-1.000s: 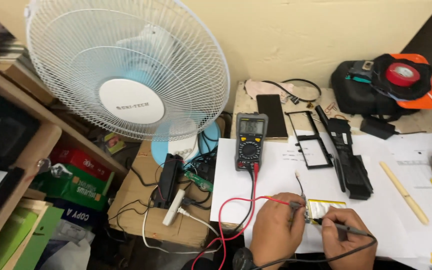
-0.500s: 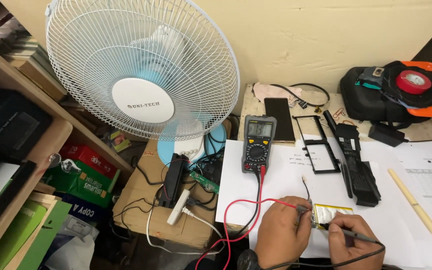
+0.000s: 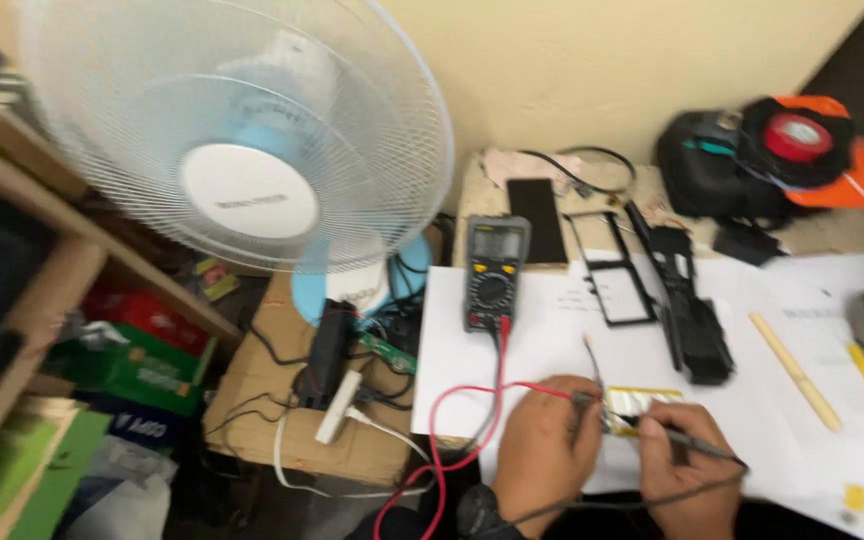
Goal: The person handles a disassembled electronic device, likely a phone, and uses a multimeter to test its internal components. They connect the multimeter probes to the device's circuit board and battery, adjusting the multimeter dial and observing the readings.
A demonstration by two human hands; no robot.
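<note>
My left hand (image 3: 542,455) pinches the red probe, whose red lead (image 3: 452,420) runs back to the dark multimeter (image 3: 493,272) standing on white paper (image 3: 552,350). My right hand (image 3: 682,465) grips the black probe (image 3: 687,440) like a pen. Both probe tips meet on a small flat yellow and silver pack (image 3: 642,400) lying on the paper between my hands. The probe tips themselves are blurred.
A white and blue table fan (image 3: 252,170) stands at left. Below it sit a cardboard box (image 3: 262,400) with cables and a circuit board. Black plastic frames (image 3: 692,320), a dark phone (image 3: 537,220), a wooden stick (image 3: 797,370), a black bag with red tape (image 3: 752,150) lie behind.
The view has shifted right and closer, with motion blur. Both hands stay on the probes at the yellow pack, hardly moved.
</note>
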